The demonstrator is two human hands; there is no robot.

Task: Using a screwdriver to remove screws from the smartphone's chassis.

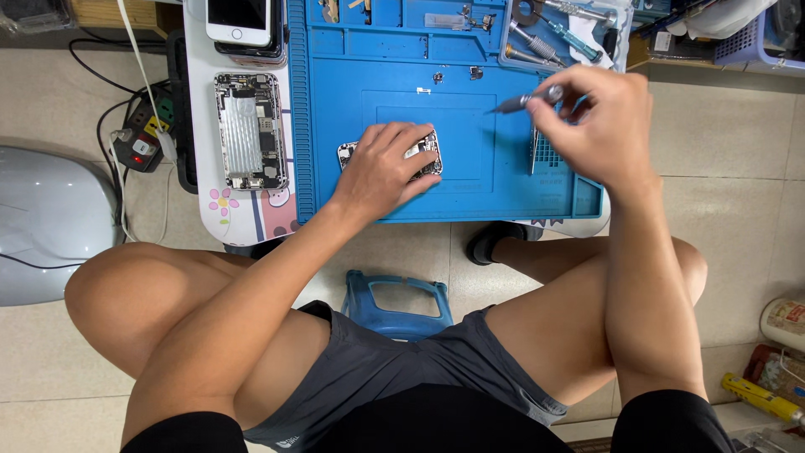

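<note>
My left hand (pixel 381 168) lies flat over an opened phone body (pixel 428 147) on the blue work mat (pixel 503 176), pressing it down; most of that phone is hidden under my fingers. My right hand (pixel 591 122) is raised above the mat's right side and grips a small grey screwdriver (pixel 524 101) whose tip points left, apart from the phone. A second opened phone housing (pixel 249 130) with bare innards lies on the white table to the left of the mat.
A white phone (pixel 238 18) lies face up at the back left. A clear tray with several screwdrivers (pixel 553 38) sits at the mat's back right. A power strip (pixel 141 138) with cables is on the floor left; a blue stool (pixel 398 298) is under me.
</note>
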